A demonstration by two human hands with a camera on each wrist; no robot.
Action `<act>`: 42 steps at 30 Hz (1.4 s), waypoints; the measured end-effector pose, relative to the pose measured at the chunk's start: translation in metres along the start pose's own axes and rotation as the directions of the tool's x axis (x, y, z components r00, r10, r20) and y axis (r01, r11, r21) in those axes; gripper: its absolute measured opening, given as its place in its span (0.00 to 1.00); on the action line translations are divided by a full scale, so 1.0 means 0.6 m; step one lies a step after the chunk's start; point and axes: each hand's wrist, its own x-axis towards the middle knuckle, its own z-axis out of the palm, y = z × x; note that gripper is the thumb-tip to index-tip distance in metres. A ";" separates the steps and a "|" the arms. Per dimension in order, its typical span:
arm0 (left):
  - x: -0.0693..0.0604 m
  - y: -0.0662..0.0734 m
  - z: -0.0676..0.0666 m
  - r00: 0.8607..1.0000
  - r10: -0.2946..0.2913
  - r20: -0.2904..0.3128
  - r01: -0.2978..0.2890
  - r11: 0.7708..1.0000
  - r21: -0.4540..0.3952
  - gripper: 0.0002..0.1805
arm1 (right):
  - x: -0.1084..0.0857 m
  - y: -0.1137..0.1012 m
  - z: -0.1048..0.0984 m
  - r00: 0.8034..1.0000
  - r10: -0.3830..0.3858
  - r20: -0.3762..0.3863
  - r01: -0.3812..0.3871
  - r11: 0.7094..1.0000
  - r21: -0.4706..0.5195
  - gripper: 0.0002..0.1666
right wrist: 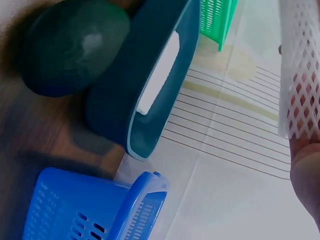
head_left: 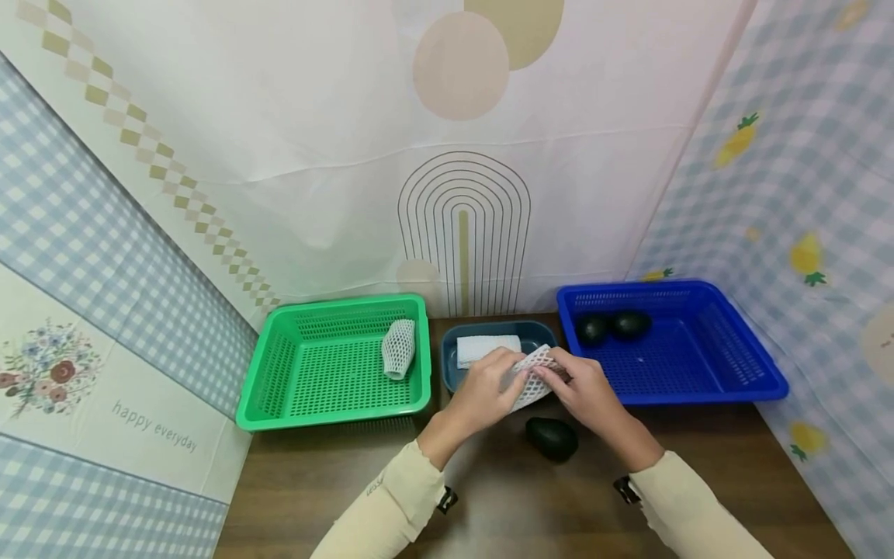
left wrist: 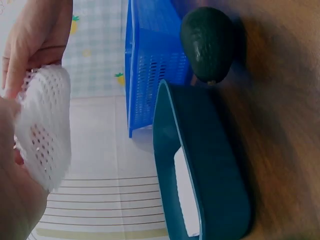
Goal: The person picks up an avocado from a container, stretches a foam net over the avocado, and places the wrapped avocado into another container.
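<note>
Between my two hands, above the front of the small teal tray [head_left: 451, 379], is a white foam net sleeve [head_left: 532, 393]. My left hand [head_left: 485, 388] pinches its left side, and my right hand [head_left: 581, 386] pinches its upper right edge. The left wrist view shows the net [left wrist: 47, 125] spread between the hands; no fruit can be made out inside it. Below the hands a dark green avocado [head_left: 552, 439] lies on the wooden table, and it also appears in the right wrist view as a large avocado [right wrist: 75, 47].
On the left stands a green basket [head_left: 328, 419] with one net-wrapped piece [head_left: 399, 349] inside. A blue basket [head_left: 698, 365] on the right holds two avocados [head_left: 631, 324]. More white foam netting [head_left: 486, 349] lies in the teal tray. Patterned cloth hangs behind and at both sides.
</note>
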 end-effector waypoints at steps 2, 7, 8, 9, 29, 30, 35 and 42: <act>0.000 0.000 0.000 1.000 -0.007 -0.023 0.007 1.000 -0.003 0.10 | 0.001 0.001 -0.002 1.000 0.013 0.012 -0.013 1.000 0.011 0.15; 0.002 -0.005 -0.004 0.994 -0.064 -0.094 0.063 0.998 -0.014 0.07 | -0.007 0.012 0.000 0.999 -0.004 0.051 0.004 1.000 -0.007 0.20; 0.002 -0.006 -0.005 0.992 -0.073 -0.107 0.072 0.997 -0.016 0.07 | -0.010 0.015 0.002 0.998 -0.011 0.059 0.012 1.000 -0.015 0.20; 0.003 -0.008 -0.007 0.990 -0.081 -0.116 0.080 0.997 -0.017 0.06 | -0.013 0.018 0.003 0.998 -0.019 0.066 0.020 1.000 -0.021 0.20; -0.017 -0.017 -0.003 0.940 -0.323 0.110 0.338 0.924 -0.178 0.16 | -0.013 0.015 0.001 0.994 -0.104 0.025 0.105 0.993 -0.046 0.16; -0.019 -0.016 -0.001 0.933 -0.337 0.129 0.357 0.915 -0.190 0.20 | -0.010 0.013 0.000 0.994 -0.110 0.020 0.111 0.992 -0.051 0.16; -0.022 -0.009 0.010 0.894 -0.408 0.185 0.437 0.886 -0.155 0.44 | 0.001 0.004 -0.001 0.993 -0.115 0.017 0.116 0.991 -0.070 0.16; -0.029 -0.008 0.022 0.891 -0.424 0.161 0.432 0.902 -0.013 0.46 | 0.003 -0.005 0.000 0.991 -0.130 0.022 0.131 0.987 -0.088 0.16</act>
